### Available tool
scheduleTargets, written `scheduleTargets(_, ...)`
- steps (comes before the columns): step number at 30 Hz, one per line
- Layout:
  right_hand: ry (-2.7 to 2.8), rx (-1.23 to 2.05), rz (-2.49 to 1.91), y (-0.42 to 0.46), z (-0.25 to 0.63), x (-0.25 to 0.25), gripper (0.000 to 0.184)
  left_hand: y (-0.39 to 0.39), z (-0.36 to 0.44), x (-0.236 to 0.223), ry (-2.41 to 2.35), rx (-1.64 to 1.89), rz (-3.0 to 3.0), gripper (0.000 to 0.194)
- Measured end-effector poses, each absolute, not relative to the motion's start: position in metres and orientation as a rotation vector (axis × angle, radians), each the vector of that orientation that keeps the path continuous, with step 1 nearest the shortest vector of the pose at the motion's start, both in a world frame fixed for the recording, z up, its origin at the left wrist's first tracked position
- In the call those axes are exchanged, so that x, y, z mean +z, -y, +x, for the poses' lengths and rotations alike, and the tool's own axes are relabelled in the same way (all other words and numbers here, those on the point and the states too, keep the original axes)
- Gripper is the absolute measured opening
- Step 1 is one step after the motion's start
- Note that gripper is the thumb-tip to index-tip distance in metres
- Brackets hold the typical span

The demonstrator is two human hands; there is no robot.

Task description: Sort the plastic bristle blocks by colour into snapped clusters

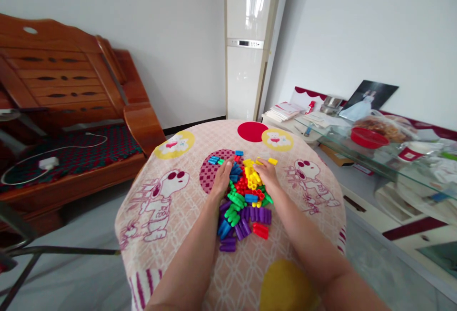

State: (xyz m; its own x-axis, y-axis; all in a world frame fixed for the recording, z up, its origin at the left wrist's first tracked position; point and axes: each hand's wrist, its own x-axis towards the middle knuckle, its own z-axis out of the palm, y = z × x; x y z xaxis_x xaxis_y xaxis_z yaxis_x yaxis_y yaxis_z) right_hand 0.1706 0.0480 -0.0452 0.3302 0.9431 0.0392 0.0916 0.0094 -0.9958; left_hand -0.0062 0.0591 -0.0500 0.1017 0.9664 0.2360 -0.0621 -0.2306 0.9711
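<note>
Head view, and on the near side of both grips there's a spread of purple pieces [243, 228] plus a bit of red [260, 231], loose on the cloth-covered tabletop [246, 273]. Then the main heap fills the gap between the hands: green pieces [233, 206] nearer the left grip [223, 176], red pieces [242, 186] in the middle, yellow pieces [252, 176] right up by the right grip [268, 174]. Left one's along the heap's edge, fingers mostly hidden, so can't tell if it's got anything. Right one's fingers reach in by the yellow stuff, and honestly can't tell if it's pinching one either. Small blue pieces [213, 160] sit just left of the left grip's tip. Way beyond: wooden bench [143, 118] off left, glass shelf [350, 151] off right, tall white unit [244, 80] straight back.
</note>
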Motion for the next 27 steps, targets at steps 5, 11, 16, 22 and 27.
scheduleTargets(5, 1.018, 1.075, -1.203, -0.072, 0.11, -0.026, 0.043, -0.066, -0.03, -0.056, -1.14, 1.462, 1.331, 0.054)
scheduleTargets(11, 1.273, 1.272, -1.009, -0.055, 0.109, 0.009, 0.045, -0.063, -0.056, -0.047, -1.228, 1.526, 1.242, 0.059)
scheduleTargets(16, 1.439, 0.624, -1.607, -0.041, 0.165, 0.004, 0.027, -0.067, -0.076, -0.046, -1.68, 1.387, 1.471, 0.048)
scheduleTargets(22, 1.573, 0.752, -1.639, -0.033, 0.147, -0.026, 0.025, -0.065, -0.07, -0.047, -1.711, 1.278, 1.553, 0.043)
scheduleTargets(27, 1.433, 1.1, -1.197, -0.023, 0.112, -0.017, 0.037, -0.063, -0.059, -0.049, -1.406, 1.373, 1.296, 0.047)
